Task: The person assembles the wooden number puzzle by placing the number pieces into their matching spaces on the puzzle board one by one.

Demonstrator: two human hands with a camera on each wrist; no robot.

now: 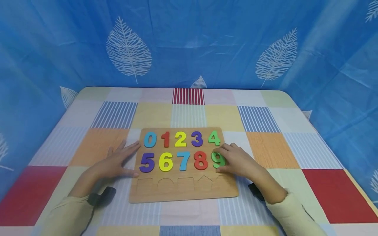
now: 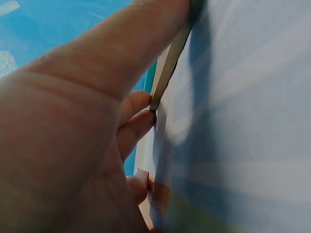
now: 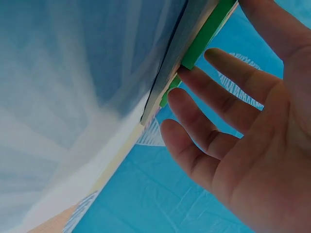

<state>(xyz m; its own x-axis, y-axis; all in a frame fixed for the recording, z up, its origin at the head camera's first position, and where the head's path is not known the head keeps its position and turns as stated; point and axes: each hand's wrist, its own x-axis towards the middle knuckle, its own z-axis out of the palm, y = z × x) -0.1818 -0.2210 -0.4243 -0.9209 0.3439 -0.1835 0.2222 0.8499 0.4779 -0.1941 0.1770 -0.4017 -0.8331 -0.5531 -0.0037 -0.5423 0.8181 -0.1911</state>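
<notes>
In the head view a wooden number board (image 1: 183, 191) lies flat on the table. Two rows of coloured number pieces run from 0 to 9 on it, and the outlines of shape recesses line its near side. My left hand (image 1: 113, 164) is spread along the board's left edge, thumb and fingertips touching it. At the other side, my right hand (image 1: 237, 161) has its thumb and fingers around the green number 9 (image 1: 220, 158), partly covering it. The right wrist view shows fingertips by the green piece (image 3: 201, 41), the remaining fingers loosely bent.
A patchwork tablecloth (image 1: 189, 213) covers the table. Blue cloth with white leaf prints (image 1: 189, 42) hangs behind and at both sides. Dark wrist straps (image 1: 107, 195) sit at both sleeves.
</notes>
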